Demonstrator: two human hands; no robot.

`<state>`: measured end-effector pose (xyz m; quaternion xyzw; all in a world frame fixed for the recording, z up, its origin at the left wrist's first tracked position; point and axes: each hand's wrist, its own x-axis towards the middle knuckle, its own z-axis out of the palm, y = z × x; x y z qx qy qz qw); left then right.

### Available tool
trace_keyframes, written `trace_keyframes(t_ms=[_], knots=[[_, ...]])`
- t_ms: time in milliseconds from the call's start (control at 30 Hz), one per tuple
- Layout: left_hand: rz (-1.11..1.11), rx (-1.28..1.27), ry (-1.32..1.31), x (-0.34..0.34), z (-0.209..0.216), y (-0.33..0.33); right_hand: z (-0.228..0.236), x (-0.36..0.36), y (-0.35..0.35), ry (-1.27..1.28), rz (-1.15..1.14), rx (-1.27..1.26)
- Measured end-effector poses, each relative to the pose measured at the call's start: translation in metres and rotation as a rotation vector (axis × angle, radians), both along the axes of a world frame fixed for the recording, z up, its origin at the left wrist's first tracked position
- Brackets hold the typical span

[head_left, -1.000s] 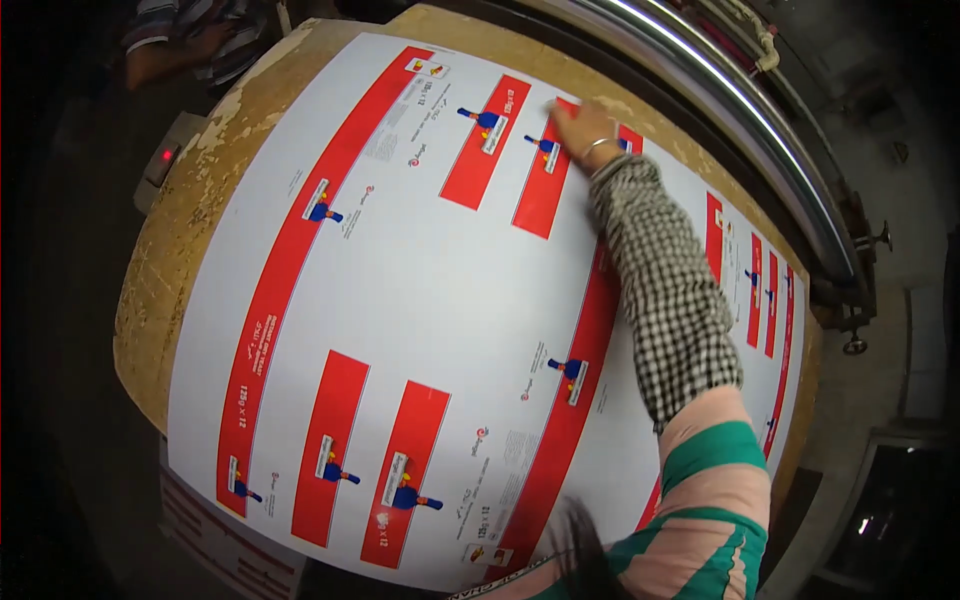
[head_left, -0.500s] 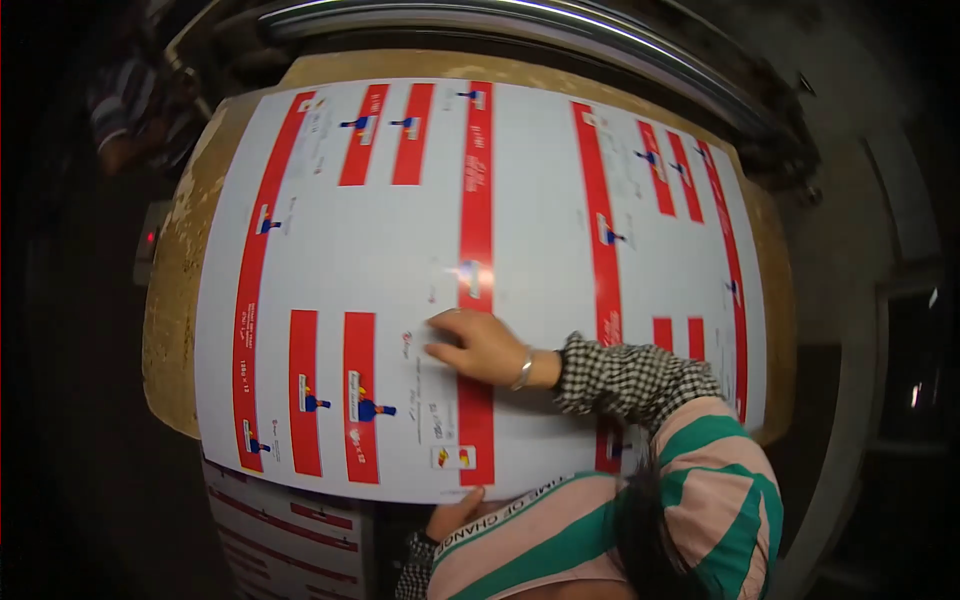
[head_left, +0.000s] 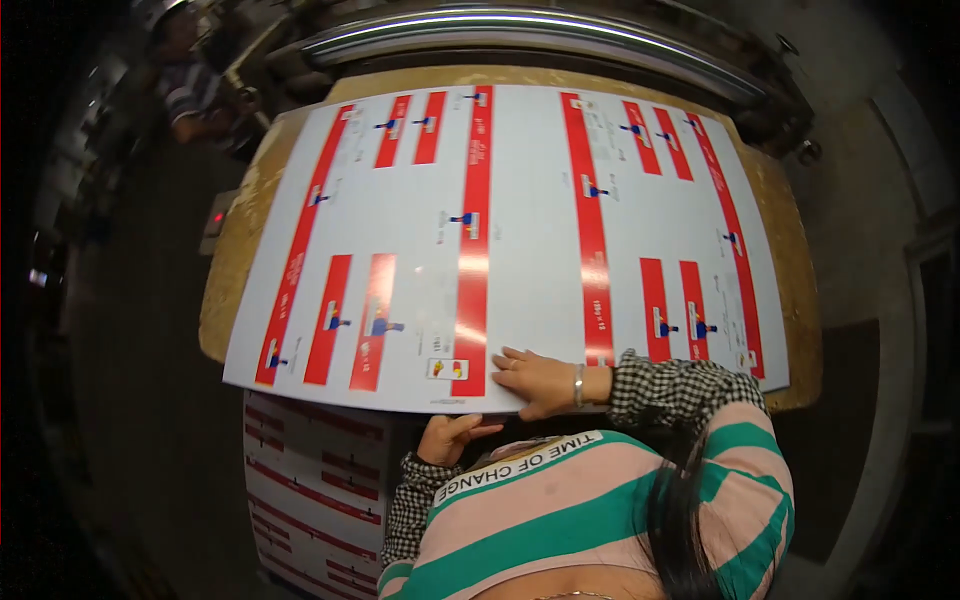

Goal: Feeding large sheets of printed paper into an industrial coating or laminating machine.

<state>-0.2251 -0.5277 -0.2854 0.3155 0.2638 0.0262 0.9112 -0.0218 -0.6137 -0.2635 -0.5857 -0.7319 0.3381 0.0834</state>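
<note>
A large white printed sheet (head_left: 530, 180) with red stripes and small blue figures lies flat on a worn, tan board (head_left: 227, 300). My right hand (head_left: 540, 382), with a bracelet at the wrist and a ring, rests open on the sheet near its front edge. Its fingers are spread beside a red stripe. Just below that edge, my left hand (head_left: 450, 438) has its thumb and fingers apart, pointing right. The fingertips are close to the sheet's edge; contact with it is unclear. Both forearms wear black-and-white checked sleeves.
Beyond the board runs a long shiny metal roller (head_left: 500, 28). Below the board, at the lower left, a stack of similar red-striped sheets (head_left: 310, 480) shows. A box with a red light (head_left: 218, 217) stands left of the board. Another person (head_left: 195, 90) is at the far left.
My right hand has slid from the sheet's middle toward its front edge and to the right. My left thumb has come off the sheet's edge. The view has shifted.
</note>
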Motion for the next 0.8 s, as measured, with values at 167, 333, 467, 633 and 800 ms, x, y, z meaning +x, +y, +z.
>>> trace_keyframes(t_ms=[167,333,467,633,800], knots=[[0.19,0.001,0.06,-0.015,-0.034,-0.006,0.067,-0.004,-0.002,0.103,-0.146,0.075],[0.136,0.087,0.03,-0.003,-0.062,0.006,-0.003,-0.035,-0.021,0.038,-0.201,0.163],[0.138,0.114,0.029,-0.002,-0.021,-0.006,0.003,-0.036,-0.029,0.125,-0.306,0.268],[0.096,0.037,-0.02,-0.016,-0.014,-0.021,-0.005,-0.023,-0.018,0.169,-0.365,0.19],[0.135,0.031,-0.049,-0.021,-0.026,-0.017,-0.037,0.019,0.037,-0.13,-0.726,0.253]])
